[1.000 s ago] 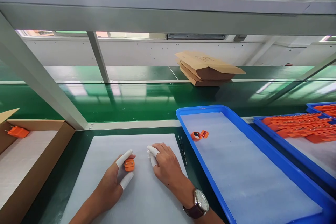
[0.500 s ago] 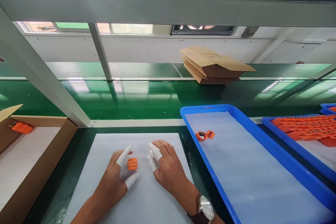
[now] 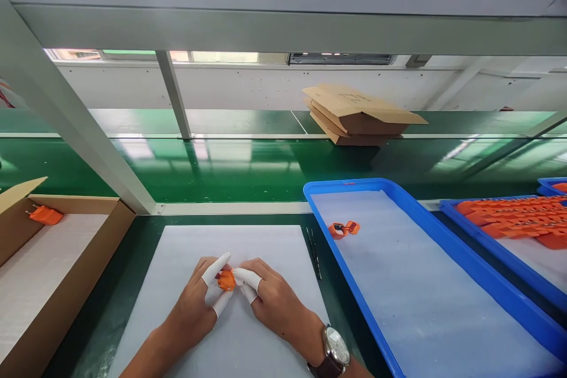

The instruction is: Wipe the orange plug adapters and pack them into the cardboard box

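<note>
A small orange plug piece (image 3: 226, 280) with what look like metal pins is between my hands, over a white sheet (image 3: 186, 248). My left hand (image 3: 195, 301) has the piece between its thumb and index finger, both in white finger cots. From the right, my right hand (image 3: 270, 295) meets the same piece with its fingers pinched together, also in white cots. The fingertips partly hide the piece. A wristwatch (image 3: 335, 347) is on my right wrist.
An open carton (image 3: 84, 271) at left holds an orange two-pin plug (image 3: 46, 215). At right, a blue tray (image 3: 354, 283) carries orange parts (image 3: 344, 229); another holds many orange pieces (image 3: 522, 218). Dark tweezers (image 3: 314, 253) lie beside the sheet. A metal frame (image 3: 283, 29) crosses above.
My right hand has moved left to the orange piece and its fingertips now touch it. My left fingers have closed on the piece, which is turned. The view has tipped up slightly.
</note>
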The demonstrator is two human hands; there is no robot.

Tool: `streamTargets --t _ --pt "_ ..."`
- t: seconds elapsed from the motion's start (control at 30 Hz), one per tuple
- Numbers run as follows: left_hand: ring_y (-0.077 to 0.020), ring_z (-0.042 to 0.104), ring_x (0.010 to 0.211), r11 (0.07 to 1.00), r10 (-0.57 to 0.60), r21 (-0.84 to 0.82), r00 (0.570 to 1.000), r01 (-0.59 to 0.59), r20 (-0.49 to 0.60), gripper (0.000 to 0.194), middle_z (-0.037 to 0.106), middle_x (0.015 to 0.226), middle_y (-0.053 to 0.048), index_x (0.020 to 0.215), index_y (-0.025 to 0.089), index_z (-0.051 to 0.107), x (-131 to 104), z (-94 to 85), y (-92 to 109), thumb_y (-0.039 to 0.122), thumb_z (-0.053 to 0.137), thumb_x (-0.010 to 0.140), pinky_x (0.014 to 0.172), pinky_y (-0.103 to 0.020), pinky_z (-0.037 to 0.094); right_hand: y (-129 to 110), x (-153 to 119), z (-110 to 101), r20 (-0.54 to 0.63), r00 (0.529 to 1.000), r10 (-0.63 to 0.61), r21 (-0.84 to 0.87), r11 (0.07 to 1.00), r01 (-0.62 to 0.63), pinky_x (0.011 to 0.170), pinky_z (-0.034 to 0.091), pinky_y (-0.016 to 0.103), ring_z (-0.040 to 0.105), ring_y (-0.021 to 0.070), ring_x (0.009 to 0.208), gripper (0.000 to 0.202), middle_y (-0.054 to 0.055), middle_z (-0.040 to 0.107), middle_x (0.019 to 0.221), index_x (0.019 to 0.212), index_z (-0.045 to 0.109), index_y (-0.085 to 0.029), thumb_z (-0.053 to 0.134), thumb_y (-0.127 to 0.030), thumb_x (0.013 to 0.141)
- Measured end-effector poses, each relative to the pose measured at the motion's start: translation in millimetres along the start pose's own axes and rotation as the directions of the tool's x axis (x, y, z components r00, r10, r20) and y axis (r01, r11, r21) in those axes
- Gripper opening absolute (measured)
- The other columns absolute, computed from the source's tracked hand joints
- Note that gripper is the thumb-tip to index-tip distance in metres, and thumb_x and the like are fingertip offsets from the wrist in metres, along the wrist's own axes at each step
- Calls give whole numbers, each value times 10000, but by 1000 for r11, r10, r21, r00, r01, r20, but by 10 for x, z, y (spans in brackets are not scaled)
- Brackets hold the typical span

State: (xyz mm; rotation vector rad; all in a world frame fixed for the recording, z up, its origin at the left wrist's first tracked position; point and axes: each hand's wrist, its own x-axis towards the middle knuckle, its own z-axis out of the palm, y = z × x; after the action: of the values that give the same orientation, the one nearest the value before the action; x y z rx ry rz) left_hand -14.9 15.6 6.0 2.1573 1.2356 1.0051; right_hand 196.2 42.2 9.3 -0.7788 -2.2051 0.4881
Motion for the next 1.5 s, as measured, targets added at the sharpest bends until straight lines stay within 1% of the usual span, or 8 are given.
streamTargets --t 0.23,0.43,0.7,0.87,1.03,1.17,1.37,1.5 --pt "-216 613 1040 997 -74 17 997 74 -8 641 623 1169 -43 1494 337 364 -18 -8 -5 125 578 928 876 -405 599 107 -22 -46 -48 999 16 -230 973 -26 776 627 392 625 244 978 481 127 668 1081 1051 665 -134 398 116 739" --pt "-221 637 1021 997 -35 69 999 38 -37 697 626 1131 -45 1534 340 314 -14 -3 -32 151 607 930 883 -421 602 179 -49 -74 -32 994 105 -401 910 -109 772 632 467 618 295 997 400 152 664 1115 893 685 -155 457 90 674" --pt "-308 581 1261 987 -120 104 992 122 -23 773 495 1404 -107 1548 349 282 -70 -7 -62 232 676 894 1017 -530 562 149 -6 -164 25 986 167 -366 919 -146 1040 510 634 468 400 1347 432 224 518 1437 1258 599 -131 661 -152 831" --pt "-306 600 1228 984 -117 133 993 120 -29 750 539 1360 -116 1543 326 285 -78 -29 -77 270 671 902 970 -502 590 100 24 -218 -56 996 72 -279 956 -85 1052 498 607 477 362 1340 608 195 574 1368 1385 498 -143 564 -42 789" --pt "-286 604 1217 990 -86 115 996 86 -1 721 604 1292 -106 1547 315 269 -92 7 -122 252 640 932 968 -461 597 45 46 -224 -14 998 -56 -181 982 53 1043 493 589 533 345 1249 636 153 642 1251 1194 626 -148 506 -3 586" --pt "-289 614 1213 992 -60 108 998 59 2 718 621 1308 -95 1547 346 276 -88 25 -125 226 632 935 956 -445 604 36 43 -175 83 993 -87 -139 985 98 1083 461 607 528 340 1261 537 128 627 1300 1039 677 -179 511 -44 546" --pt "-271 623 1172 994 -36 102 999 33 27 723 650 1258 -83 1568 333 251 -59 -7 -79 167 590 951 967 -426 576 207 6 -194 -52 986 160 -335 927 -168 1013 491 661 474 390 1300 552 194 566 1352 1157 634 -160 486 25 658" --pt "-270 613 1153 996 -30 84 999 27 39 737 646 1231 -92 1584 315 212 -56 2 -90 135 562 961 980 -449 548 195 26 -198 26 984 177 -247 955 -166 773 604 458 602 299 1016 494 157 640 1099 1095 615 -163 424 80 710"
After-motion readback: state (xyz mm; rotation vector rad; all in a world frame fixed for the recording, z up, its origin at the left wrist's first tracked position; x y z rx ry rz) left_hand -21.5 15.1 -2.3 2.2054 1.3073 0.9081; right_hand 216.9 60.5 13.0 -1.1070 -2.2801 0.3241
